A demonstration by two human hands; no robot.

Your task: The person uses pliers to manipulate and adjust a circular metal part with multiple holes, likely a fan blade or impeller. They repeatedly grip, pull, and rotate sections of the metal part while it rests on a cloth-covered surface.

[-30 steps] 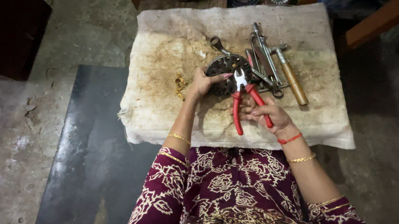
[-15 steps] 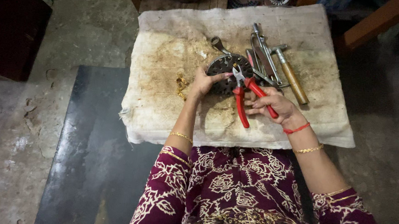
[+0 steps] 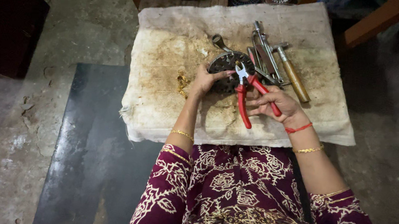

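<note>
A round dark metal disc with holes (image 3: 226, 64) lies on a stained white cloth (image 3: 173, 97) that covers a low table. My left hand (image 3: 205, 79) rests on the disc's near left edge, fingers pressed against it. My right hand (image 3: 274, 104) grips red-handled pliers (image 3: 245, 96), whose metal jaws touch the disc's right side. The handles are spread apart in my fingers.
Right of the disc lie a wooden-handled hammer (image 3: 293, 75), several metal tools (image 3: 265, 52) and a spanner (image 3: 219, 42). A small yellowish scrap (image 3: 182, 82) sits on the cloth left of my left hand. A dark mat (image 3: 90, 156) covers the concrete floor at left.
My right hand has carried the pliers up and left so the jaws now meet the disc. My left hand has stayed on the disc.
</note>
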